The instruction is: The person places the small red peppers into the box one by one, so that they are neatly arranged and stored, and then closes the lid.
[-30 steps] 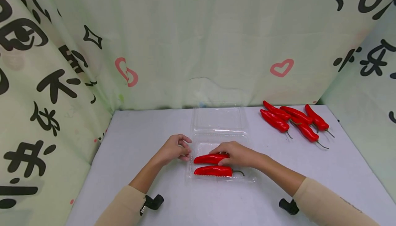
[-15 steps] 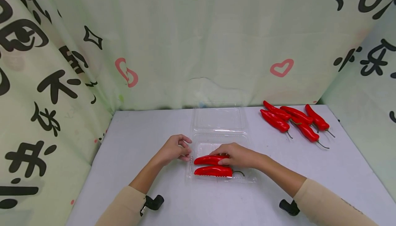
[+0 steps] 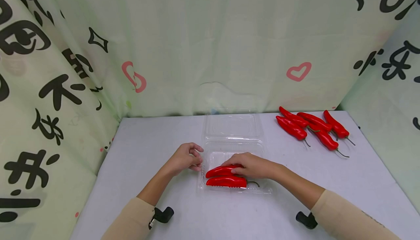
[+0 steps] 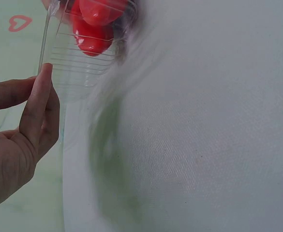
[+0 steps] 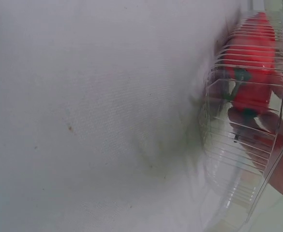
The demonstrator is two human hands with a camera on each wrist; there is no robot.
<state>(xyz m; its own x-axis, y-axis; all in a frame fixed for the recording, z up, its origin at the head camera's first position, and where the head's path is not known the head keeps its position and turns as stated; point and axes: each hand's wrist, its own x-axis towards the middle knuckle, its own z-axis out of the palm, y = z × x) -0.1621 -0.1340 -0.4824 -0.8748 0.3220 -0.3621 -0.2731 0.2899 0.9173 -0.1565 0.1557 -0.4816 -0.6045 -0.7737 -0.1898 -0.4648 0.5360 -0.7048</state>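
Observation:
A clear plastic clamshell box (image 3: 216,157) lies with its lid (image 3: 233,126) folded back on the table. Two red chili peppers are in its lower part, side by side, tips pointing left. My right hand (image 3: 252,164) grips the farther chili pepper (image 3: 217,171) near its stem end; the fingers partly cover that end. The nearer chili pepper (image 3: 226,182) lies along the front wall, its stem to the right. At the box's left side, my left hand (image 3: 185,158) pinches the rim between thumb and finger, as the left wrist view shows of the hand (image 4: 20,121).
Several more red chili peppers (image 3: 292,128) lie in a loose pile at the table's back right, some overlapping. The white table (image 3: 157,134) meets a printed curtain (image 3: 170,68) behind it. Another printed curtain (image 3: 49,105) hangs along the left.
The farther chili pepper, in my right hand, has shifted slightly toward the nearer one, its tip now lower and closer to it. My left hand stays at the rim.

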